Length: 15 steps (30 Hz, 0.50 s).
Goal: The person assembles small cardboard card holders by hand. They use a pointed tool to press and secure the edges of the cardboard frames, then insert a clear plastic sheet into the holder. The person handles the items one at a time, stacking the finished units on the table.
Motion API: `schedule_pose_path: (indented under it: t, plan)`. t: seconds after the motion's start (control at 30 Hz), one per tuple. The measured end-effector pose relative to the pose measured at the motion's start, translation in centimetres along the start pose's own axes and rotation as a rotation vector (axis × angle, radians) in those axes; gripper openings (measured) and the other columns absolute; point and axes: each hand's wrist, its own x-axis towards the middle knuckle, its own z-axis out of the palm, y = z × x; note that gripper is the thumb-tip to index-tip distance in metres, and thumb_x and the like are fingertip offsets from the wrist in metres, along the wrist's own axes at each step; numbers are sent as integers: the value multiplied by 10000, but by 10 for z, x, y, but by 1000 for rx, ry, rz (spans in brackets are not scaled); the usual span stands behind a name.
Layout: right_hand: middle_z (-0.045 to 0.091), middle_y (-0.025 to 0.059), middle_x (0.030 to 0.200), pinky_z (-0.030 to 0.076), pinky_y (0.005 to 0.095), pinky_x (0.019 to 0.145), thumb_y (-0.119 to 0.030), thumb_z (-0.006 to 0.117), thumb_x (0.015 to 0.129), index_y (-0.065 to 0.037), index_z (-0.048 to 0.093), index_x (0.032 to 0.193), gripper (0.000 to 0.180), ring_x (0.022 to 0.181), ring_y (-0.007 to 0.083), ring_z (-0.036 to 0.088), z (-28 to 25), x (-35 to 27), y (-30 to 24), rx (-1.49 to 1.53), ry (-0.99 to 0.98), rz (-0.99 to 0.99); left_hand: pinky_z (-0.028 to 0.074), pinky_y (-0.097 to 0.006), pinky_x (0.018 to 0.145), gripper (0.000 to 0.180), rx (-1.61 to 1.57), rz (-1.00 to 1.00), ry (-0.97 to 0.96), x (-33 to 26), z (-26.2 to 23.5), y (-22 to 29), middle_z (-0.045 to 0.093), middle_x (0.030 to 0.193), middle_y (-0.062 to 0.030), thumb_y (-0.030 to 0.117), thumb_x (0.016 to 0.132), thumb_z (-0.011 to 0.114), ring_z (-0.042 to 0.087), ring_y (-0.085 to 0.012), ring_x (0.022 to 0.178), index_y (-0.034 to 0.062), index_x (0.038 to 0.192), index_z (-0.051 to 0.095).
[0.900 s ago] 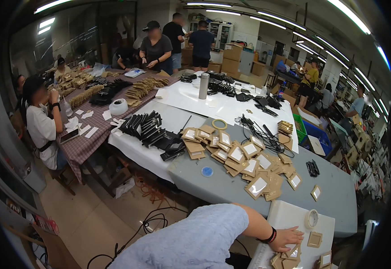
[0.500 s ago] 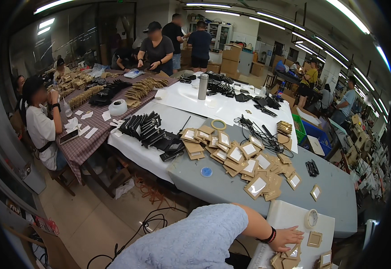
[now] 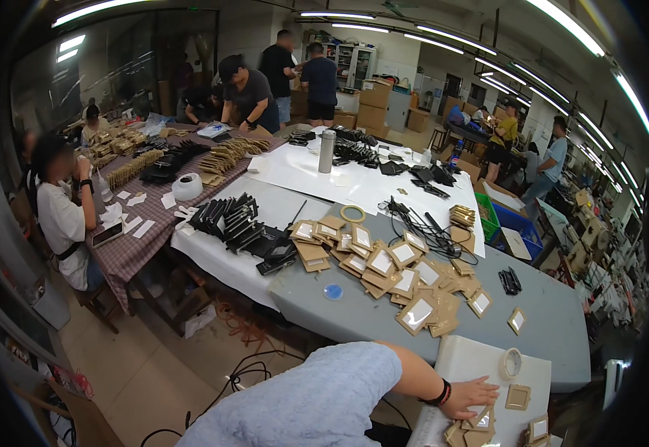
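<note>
My left hand (image 3: 471,397) lies palm down on a white board (image 3: 462,357) at the lower right. Its fingers are stretched out and somewhat spread, with nothing visibly gripped. Just below the fingers, touching or very close to them, is a small pile of tan frames with whitish windows (image 3: 475,430). A single tan square frame (image 3: 518,397) lies to the right of the fingertips. Beyond it stands a roll of tape (image 3: 510,363). More tan frames (image 3: 538,429) sit at the board's lower right. My right hand is out of view.
A heap of tan frames (image 3: 418,313) covers part of the grey table (image 3: 339,316), with a blue disc (image 3: 332,291) beside it. Black frames (image 3: 227,223) and dark cables (image 3: 422,231) lie farther back. A metal flask (image 3: 326,152) stands upright. Co-workers are around the checked table (image 3: 160,231).
The whole view has shifted slightly, so things appear a little farther left. My left hand keeps its place on the board. The co-worker behind the checked table leans lower.
</note>
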Motion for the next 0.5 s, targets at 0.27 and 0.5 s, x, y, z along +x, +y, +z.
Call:
schedule_pose_path:
  t: [0.27, 0.5]
  plan:
    - [533, 44, 813, 450, 289, 654, -189, 759, 787, -30, 620, 1039, 329, 718, 142, 507, 0, -4, -9, 33, 12, 23, -6, -605, 1131, 753, 21, 40, 65, -2, -3, -1, 96, 1553, -232, 199, 775, 552, 56, -384, 1452, 40, 1435, 227]
    - [531, 41, 822, 440, 292, 676, -171, 754, 779, -35, 616, 1046, 330, 734, 144, 494, 60, 63, 281, 175, 131, -304, -3, -612, 1124, 846, 64, 60, 63, 4, -5, 11, 16, 1561, -235, 193, 753, 577, 31, -387, 1453, 88, 1474, 146]
